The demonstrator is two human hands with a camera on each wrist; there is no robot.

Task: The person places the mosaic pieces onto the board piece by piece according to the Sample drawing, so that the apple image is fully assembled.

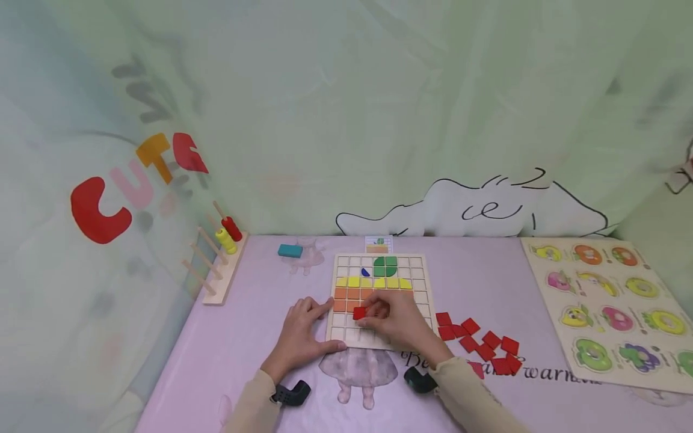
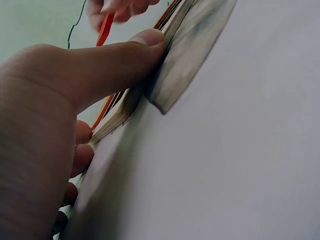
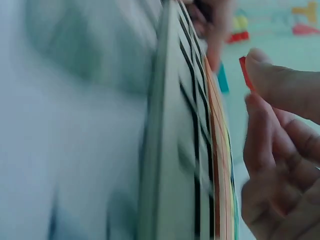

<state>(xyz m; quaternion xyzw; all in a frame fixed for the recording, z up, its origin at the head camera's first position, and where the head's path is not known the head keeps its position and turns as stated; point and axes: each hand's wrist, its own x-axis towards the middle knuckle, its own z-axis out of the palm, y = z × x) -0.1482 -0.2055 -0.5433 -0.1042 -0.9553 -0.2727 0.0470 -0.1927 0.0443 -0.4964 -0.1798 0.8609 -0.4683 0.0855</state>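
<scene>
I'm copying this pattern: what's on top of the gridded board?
Green pieces, a blue piece, yellow pieces and orange squares lie on the gridded board. The right hand, pinching a red square over it, hides part of it; what lies there cannot be seen.

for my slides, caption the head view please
Left grip on the edge of a gridded board, right grip pinching a red tile above it.
</scene>
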